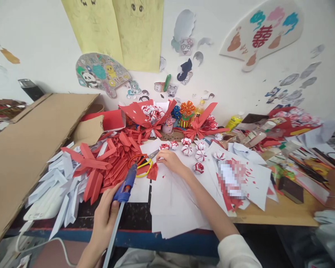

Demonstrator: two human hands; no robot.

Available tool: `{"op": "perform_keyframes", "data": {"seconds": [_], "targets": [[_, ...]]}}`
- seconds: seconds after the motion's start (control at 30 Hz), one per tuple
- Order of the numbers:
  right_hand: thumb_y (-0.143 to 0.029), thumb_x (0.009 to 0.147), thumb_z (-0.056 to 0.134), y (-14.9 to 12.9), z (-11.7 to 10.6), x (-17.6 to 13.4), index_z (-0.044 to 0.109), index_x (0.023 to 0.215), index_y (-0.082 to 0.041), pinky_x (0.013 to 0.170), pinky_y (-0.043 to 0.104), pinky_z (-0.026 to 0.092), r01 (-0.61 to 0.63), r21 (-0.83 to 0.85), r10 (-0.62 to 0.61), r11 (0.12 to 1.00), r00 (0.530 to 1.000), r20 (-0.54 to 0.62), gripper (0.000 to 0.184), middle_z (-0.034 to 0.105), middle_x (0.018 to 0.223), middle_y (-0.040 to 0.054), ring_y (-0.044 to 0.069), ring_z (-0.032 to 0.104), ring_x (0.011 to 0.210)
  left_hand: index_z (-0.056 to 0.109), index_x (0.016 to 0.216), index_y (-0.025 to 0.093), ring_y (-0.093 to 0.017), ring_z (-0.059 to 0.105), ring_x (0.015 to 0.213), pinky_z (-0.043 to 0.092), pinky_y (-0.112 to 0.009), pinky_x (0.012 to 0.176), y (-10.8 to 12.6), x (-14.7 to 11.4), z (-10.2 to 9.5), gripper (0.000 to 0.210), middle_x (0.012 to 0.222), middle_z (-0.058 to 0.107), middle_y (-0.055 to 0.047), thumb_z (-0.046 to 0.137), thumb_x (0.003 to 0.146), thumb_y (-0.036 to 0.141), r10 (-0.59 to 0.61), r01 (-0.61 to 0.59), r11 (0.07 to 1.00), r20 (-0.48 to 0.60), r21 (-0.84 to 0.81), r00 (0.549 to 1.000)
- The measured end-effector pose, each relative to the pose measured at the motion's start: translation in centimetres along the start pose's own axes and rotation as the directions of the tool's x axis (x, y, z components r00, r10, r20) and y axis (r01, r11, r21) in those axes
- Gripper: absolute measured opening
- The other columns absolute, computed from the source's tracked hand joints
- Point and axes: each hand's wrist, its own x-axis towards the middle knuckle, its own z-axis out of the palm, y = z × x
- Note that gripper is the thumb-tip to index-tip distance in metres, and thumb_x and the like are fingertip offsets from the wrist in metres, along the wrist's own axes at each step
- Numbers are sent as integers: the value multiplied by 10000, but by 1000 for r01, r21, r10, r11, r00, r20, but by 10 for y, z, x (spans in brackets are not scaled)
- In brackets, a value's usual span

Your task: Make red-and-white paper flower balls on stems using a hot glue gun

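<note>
**Hot work, dead centre!**

Take the red scrap (153, 173) as the middle of the dial. Nearest us, from seven o'clock, the left hand (107, 210) is wrapped round the glue gun (127, 186), nose pointing away, a pale glue stick (115, 230) trailing out the back. White sheets (173, 214) spread at five. And here's the right hand (170, 160), just past the scrap at one o'clock, thumb and finger drawn nearly together at its tip; whether they truly pinch it, I cannot tell!

It looks like a gluing step, gun up and paper within reach. The next move seems to call for a steady scrap, the nozzle brought close, and fingertips well clear of the heat.

Farther out, yellow-handled scissors (150, 169) lie at ten, just beside the scrap. Red strips (111, 160) heap up past nine, white strips (63, 190) beyond. Striped balls (200, 155) gather at two. At the back, a bouquet (153, 113) stands at twelve!
</note>
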Motion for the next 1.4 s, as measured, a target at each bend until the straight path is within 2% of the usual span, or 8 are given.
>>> {"op": "perform_keyframes", "data": {"seconds": [0.27,0.4,0.5,0.73,0.9,1.07,1.2,1.4], "targets": [[-64,897,594,2,-15,-9,662,791,-209,811,303,468,75,63,-71,995,995,-70,192,663,864,28,185,600,854,582,1355,193,-254,621,1162,489,-318,950,-15,-4,2,416,1264,642,-97,434,1026,400,-23,22,999,-44,-23,999],[-81,899,568,-2,-14,-11,658,782,-214,789,314,474,88,73,-82,993,992,-91,198,657,839,30,188,599,830,581,1348,195,-263,590,1220,463,-341,1001,-6,-5,5,404,1298,627,-105,420,1034,392,-84,82,995,-39,-51,996],[-84,896,560,-6,-14,-10,650,769,-214,787,316,470,110,73,-103,991,989,-102,203,653,817,30,190,599,824,576,1352,189,-263,589,1222,462,-338,997,0,-5,5,401,1301,624,-111,422,1035,379,-87,86,995,-16,-51,996],[-22,864,515,-14,-18,-8,632,776,-211,789,308,475,151,72,-143,986,984,-109,239,656,850,36,185,604,844,591,1321,182,-258,595,1186,459,-329,965,2,-5,7,396,1270,630,-112,410,1038,391,-107,103,992,-53,-77,993],[-49,886,524,-23,-20,-8,630,779,-218,777,309,472,160,61,-155,985,984,-85,227,659,838,35,185,598,824,603,1319,185,-263,600,1177,474,-336,961,5,-6,8,414,1254,638,-113,408,1034,412,-126,122,989,-56,-78,990],[-24,863,494,-32,-23,-4,620,788,-220,779,303,481,151,53,-148,987,987,-65,245,650,844,37,187,595,836,604,1318,187,-274,607,1203,483,-360,993,-3,-8,7,417,1289,651,-117,424,1026,426,-166,162,983,-44,-88,985],[16,831,450,-38,-22,-3,605,818,-219,778,293,485,110,39,-108,993,993,-36,282,657,861,26,177,606,826,627,1312,196,-279,624,1202,477,-379,1043,-7,-10,5,428,1288,676,-110,460,1010,448,-172,166,979,-40,-122,984],[31,840,485,-55,-19,-5,593,865,-223,739,265,418,44,-42,-43,998,998,44,277,701,853,0,167,623,786,664,1297,190,-303,617,1216,457,-416,1080,-16,-16,3,489,1281,684,-115,498,979,523,-269,259,943,-19,-208,963]]}}
